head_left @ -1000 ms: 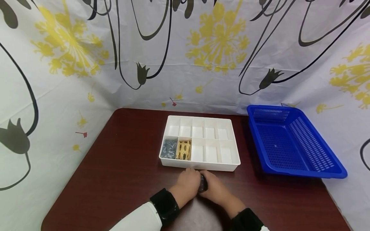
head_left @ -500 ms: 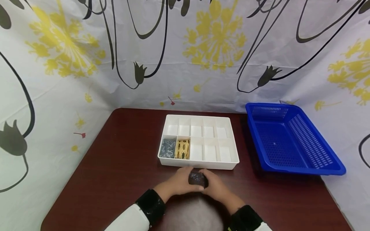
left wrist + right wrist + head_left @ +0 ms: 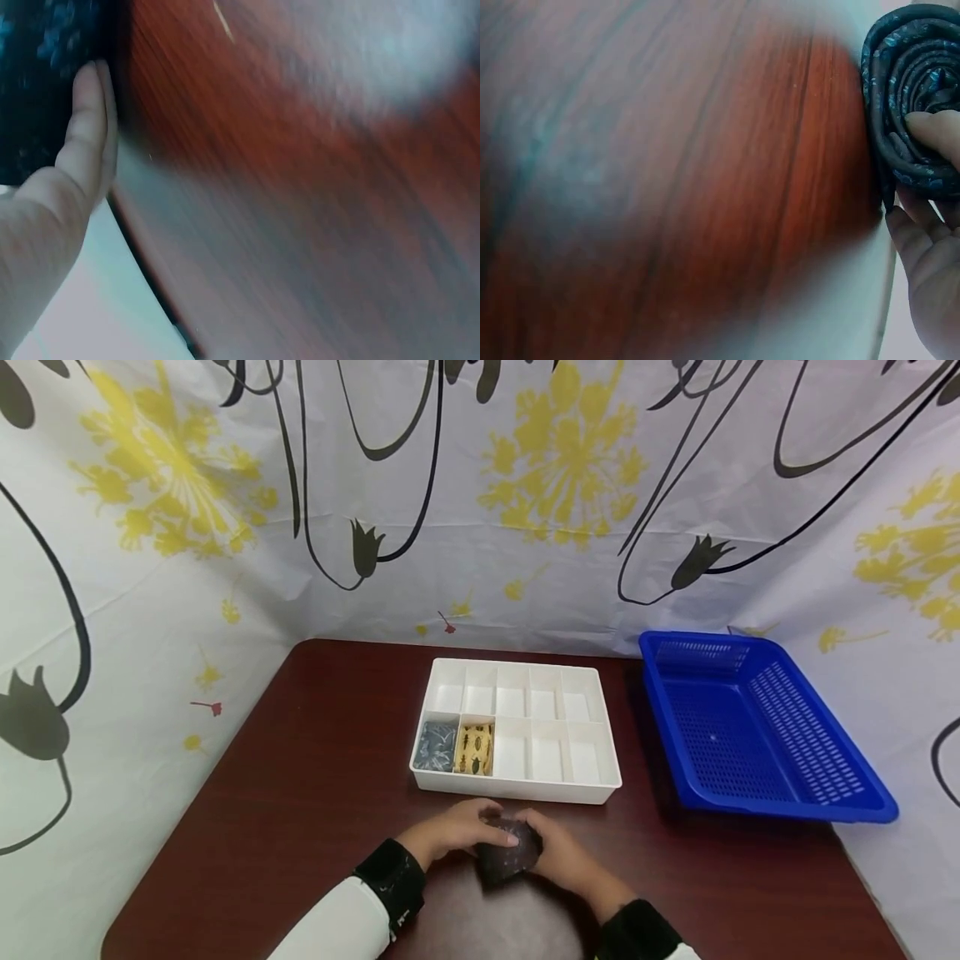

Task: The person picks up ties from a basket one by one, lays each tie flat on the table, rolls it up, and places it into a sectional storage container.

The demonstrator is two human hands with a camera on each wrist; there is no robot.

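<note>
A dark necktie [image 3: 504, 852] with small blue flowers is rolled into a coil, held between both hands in front of the white divided box. My left hand [image 3: 456, 828] grips its left side, thumb across the top; in the left wrist view, fingers of the left hand [image 3: 64, 184] lie along the necktie [image 3: 37, 94]. From the right, my right hand [image 3: 564, 853] holds the roll. The right wrist view shows the necktie [image 3: 889, 71] end-on as a spiral, the right hand's [image 3: 939, 281] thumb pressed on the coil and fingers underneath, near a pointed loose end.
Behind the hands stands the white divided box [image 3: 517, 787], with a grey patterned roll [image 3: 437, 746] and a yellow insect-print roll [image 3: 475, 749] in its front-left compartments. A blue perforated basket [image 3: 787, 812] sits to the right on the brown table [image 3: 337, 760]. A patterned cloth [image 3: 465, 493] hangs behind.
My left hand has opened out from a fist over the necktie and shifted left. The roll, mostly hidden before, has turned and come down nearer to me. My right hand keeps its place.
</note>
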